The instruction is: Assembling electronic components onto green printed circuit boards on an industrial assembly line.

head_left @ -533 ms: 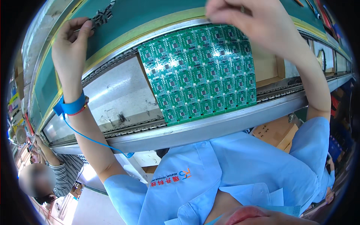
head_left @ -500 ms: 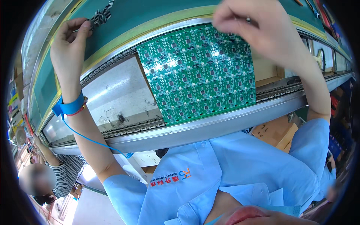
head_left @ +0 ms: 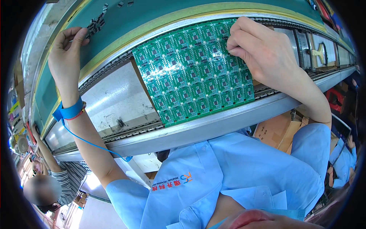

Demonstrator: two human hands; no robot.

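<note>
A green panel of circuit boards (head_left: 187, 91), each with a small dark chip, lies across the conveyor rails in front of me. My right hand (head_left: 263, 53) is over its upper right part, thumb and forefinger pinched close to the board surface. Anything between those fingertips is hidden. Up at the left, my left hand (head_left: 68, 49) rests by a heap of small black components (head_left: 95, 26) with pale stripes. Its fingers are curled and the thumb tip is at the heap's edge; whatever they hold cannot be made out. A blue wrist strap (head_left: 72, 110) with a cord circles my left wrist.
Metal conveyor rails (head_left: 198, 135) run along both sides of the panel. Beyond them stretches a green work surface (head_left: 152, 13) with a few loose black components (head_left: 120, 4). A cardboard box (head_left: 272, 131) sits below the near rail. Another person in stripes (head_left: 70, 181) works at the left.
My right hand has come down and nearer, from above the panel's far right corner onto the board. My left hand has shifted slightly left and stays by the heap. The panel appears slightly farther left.
</note>
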